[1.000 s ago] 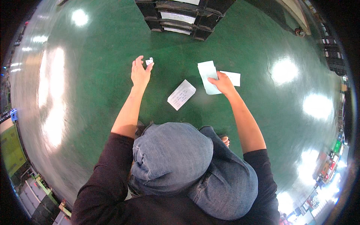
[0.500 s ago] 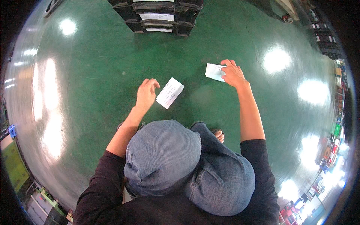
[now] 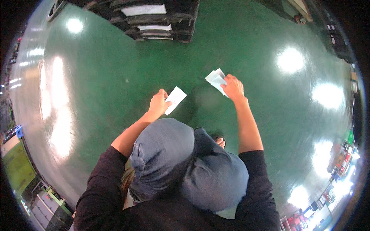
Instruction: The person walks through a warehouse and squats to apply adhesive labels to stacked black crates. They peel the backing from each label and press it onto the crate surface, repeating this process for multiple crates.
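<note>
Over a glossy green floor mirroring round ceiling lights, with stacked black pallets at its far edge, the left hand pinches a white rectangular paper slip, while the right hand grips several pale folded paper sheets.

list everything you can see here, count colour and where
paper slip: 1, white, at the left hand, over the floor
paper slips: a few, pale blue-white, fanned in the right hand
floor: 1, glossy green, all around
stacked pallets: several, black, top centre
foot: 1, in a sandal, below centre
left hand: 1, on the white slip's edge
right hand: 1, gripping the fanned slips
</note>
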